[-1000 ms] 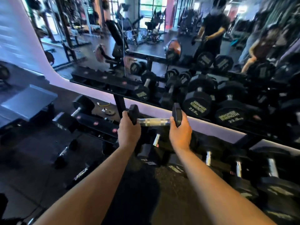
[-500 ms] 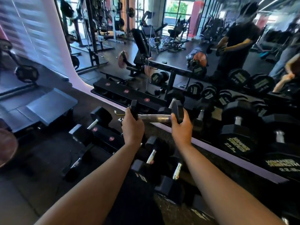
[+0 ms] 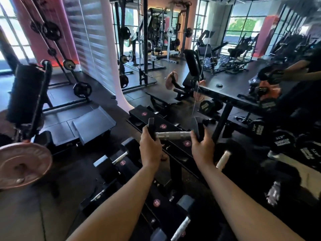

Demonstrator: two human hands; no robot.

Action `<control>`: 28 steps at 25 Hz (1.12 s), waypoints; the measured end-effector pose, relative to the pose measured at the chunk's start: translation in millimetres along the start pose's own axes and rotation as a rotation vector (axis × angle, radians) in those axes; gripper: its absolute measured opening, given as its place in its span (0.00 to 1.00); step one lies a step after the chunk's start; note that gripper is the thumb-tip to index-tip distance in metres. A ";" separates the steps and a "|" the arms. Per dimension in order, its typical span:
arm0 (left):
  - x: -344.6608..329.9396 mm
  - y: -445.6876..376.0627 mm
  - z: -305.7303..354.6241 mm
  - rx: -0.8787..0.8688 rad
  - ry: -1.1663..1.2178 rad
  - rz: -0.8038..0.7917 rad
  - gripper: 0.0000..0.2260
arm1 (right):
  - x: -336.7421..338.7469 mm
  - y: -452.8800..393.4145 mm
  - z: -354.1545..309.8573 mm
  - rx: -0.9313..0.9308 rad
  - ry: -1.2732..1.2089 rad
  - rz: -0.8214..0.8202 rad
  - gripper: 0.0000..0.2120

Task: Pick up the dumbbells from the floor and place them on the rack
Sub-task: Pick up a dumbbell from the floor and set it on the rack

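Pink weight plate (image 3: 22, 165), padded bench (image 3: 92, 125)

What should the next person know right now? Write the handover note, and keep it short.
Left hand: grip closed on the left head of the dumbbell.
Right hand: grip closed on its right head.
The dumbbell hangs level in the air above the rack, over its numbered pink stickers, and is not yet seated.
Done: this one is off the floor.
Left: lower it into an open cradle and let go. Other dumbbells already sit on the lower tier.
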State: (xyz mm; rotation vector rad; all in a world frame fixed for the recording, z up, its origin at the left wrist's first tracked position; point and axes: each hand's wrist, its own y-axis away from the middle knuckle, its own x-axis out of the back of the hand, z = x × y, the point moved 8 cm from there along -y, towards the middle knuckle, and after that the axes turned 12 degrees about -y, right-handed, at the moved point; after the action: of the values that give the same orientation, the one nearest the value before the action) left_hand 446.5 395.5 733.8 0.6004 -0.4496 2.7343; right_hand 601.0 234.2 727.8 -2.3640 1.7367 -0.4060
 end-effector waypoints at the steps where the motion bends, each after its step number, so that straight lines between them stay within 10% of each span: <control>1: -5.6 -16.2 -2.4 0.006 0.012 0.012 0.10 | -14.3 -18.5 7.5 0.009 -0.009 -0.013 0.30; 28: -187.5 -427.9 -195.1 0.501 0.146 0.262 0.17 | -411.3 -394.0 191.9 0.007 0.190 -0.445 0.20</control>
State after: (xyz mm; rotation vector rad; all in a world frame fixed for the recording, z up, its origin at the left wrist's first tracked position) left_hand 692.8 811.0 582.1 0.4737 0.2205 3.1331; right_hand 903.7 742.0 619.4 -2.7788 1.2515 -0.7174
